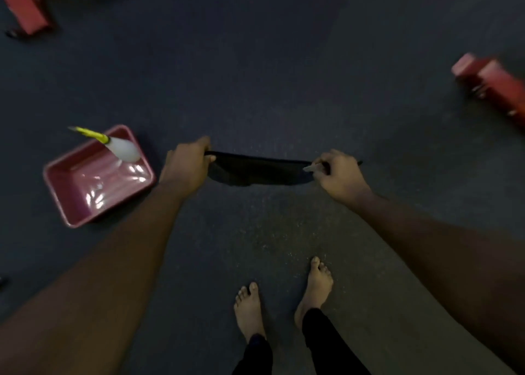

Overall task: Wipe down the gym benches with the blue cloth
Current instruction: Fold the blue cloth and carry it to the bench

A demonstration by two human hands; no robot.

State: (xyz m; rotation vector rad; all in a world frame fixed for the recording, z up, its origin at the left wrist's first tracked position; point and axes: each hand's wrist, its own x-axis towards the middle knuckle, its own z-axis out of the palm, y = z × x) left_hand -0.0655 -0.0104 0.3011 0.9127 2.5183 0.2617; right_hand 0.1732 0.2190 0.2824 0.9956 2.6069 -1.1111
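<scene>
A dark cloth (257, 170) hangs stretched between my two hands above the dark floor; in this dim light it looks nearly black. My left hand (189, 166) pinches its left corner. My right hand (338, 174) pinches its right corner, fingers curled round the edge. Red parts of gym equipment, blurred, show at the top left (24, 7) and at the right edge (494, 86); no bench pad is plainly in view.
A pink plastic tub (93, 181) sits on the floor at my left, with a white spray bottle (122, 149) with a yellow nozzle standing in it. My bare feet (284, 295) stand on the dark rubber floor (255, 62) below the cloth.
</scene>
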